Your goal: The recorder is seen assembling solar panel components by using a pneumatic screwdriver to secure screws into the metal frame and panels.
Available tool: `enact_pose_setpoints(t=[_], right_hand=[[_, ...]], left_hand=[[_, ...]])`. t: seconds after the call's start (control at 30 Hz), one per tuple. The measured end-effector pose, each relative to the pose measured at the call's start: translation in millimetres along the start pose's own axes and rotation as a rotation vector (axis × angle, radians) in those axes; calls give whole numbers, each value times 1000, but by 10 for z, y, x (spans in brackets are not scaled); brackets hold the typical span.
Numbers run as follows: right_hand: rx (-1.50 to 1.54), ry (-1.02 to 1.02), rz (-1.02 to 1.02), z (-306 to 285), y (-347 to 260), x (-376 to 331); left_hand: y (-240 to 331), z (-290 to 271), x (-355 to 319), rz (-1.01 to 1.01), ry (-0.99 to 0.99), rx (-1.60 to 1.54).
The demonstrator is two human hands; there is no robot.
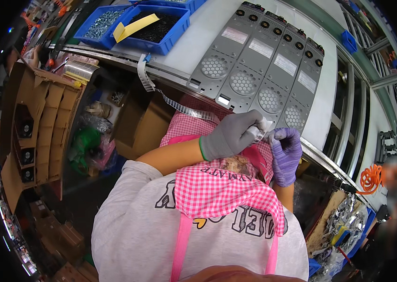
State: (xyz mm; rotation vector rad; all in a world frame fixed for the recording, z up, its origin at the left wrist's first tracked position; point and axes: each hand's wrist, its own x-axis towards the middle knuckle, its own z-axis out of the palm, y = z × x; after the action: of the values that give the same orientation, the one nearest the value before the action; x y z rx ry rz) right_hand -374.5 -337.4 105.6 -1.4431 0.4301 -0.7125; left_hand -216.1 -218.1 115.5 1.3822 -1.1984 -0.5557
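Left hand [233,135] in grey knit glove pinching end of long white label strip [179,107]; right hand [285,152] in purple glove closed beside it, touching, below grey perforated metal panels [259,61].

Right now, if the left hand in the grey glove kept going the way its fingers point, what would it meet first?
The left hand points right, at the right hand in the purple glove; their fingertips already nearly meet around the strip. Depth is uncertain, but that hand comes first, before the grey panels.

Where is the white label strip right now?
Head view, centre: the label strip trails from the worktable edge to the left hand, beside the right hand.
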Motion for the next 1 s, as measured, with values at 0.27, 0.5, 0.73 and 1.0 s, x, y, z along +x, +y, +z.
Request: enact_pose_setpoints(t=[0.27, 0.5, 0.73, 1.0], right_hand=[[-72, -5, -11, 61, -38, 22], [-124, 17, -10, 131, 24, 22], [-102, 32, 0, 86, -8, -11], [-251, -9, -98, 12, 9, -23]], left_hand=[[88, 13, 49, -84, 59, -68], [59, -2, 18, -137, 64, -58], [22, -13, 14, -164, -39, -101], [23, 53, 37, -212, -32, -48]])
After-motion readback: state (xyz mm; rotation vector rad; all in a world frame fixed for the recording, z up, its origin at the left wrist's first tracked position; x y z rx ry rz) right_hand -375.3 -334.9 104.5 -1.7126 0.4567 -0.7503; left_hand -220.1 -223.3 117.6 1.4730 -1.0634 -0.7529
